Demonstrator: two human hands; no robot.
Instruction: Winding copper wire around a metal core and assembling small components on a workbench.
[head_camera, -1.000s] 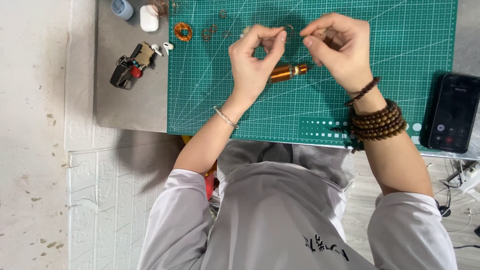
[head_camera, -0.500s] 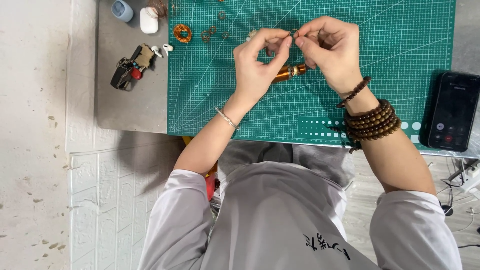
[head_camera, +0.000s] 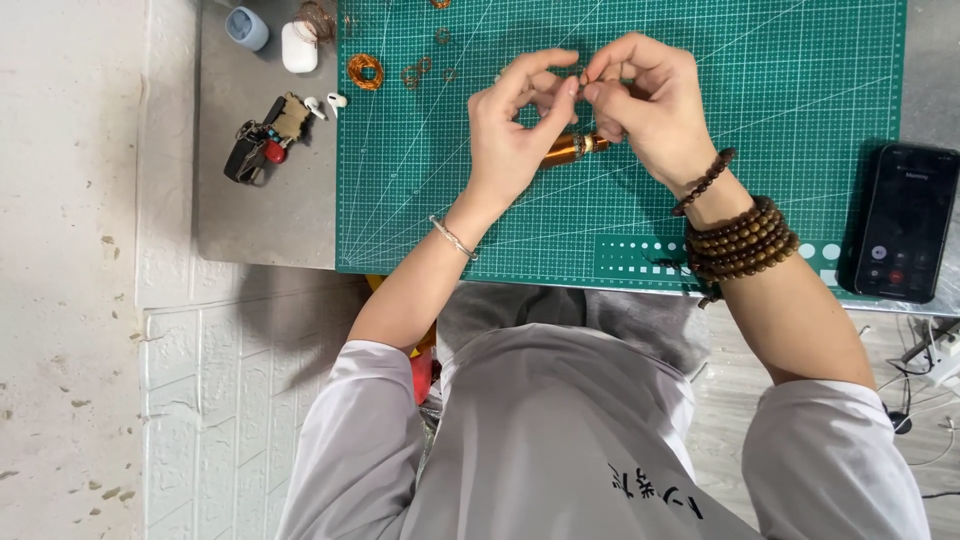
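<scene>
My left hand (head_camera: 515, 130) and my right hand (head_camera: 650, 105) meet fingertip to fingertip above the green cutting mat (head_camera: 780, 90). Both pinch something very small between thumb and forefinger; it looks like thin copper wire but is too small to tell. Under the hands an amber-brown cylindrical tool (head_camera: 572, 148) with a metal tip lies on the mat. A thin silver bracelet is on my left wrist and several rounds of brown wooden beads (head_camera: 740, 240) wrap my right wrist.
A copper wire coil (head_camera: 365, 70) and small wire rings (head_camera: 415, 72) lie on the mat's upper left. On the grey tabletop sit a key bunch (head_camera: 262, 145), loose earbuds (head_camera: 325, 103), a white earbud case (head_camera: 298, 47) and a blue-grey cap (head_camera: 246, 27). A black phone (head_camera: 905, 222) lies at right.
My hands were apart a second ago; they have come together, fingertips now touching over the amber tool. Nothing else on the mat moved.
</scene>
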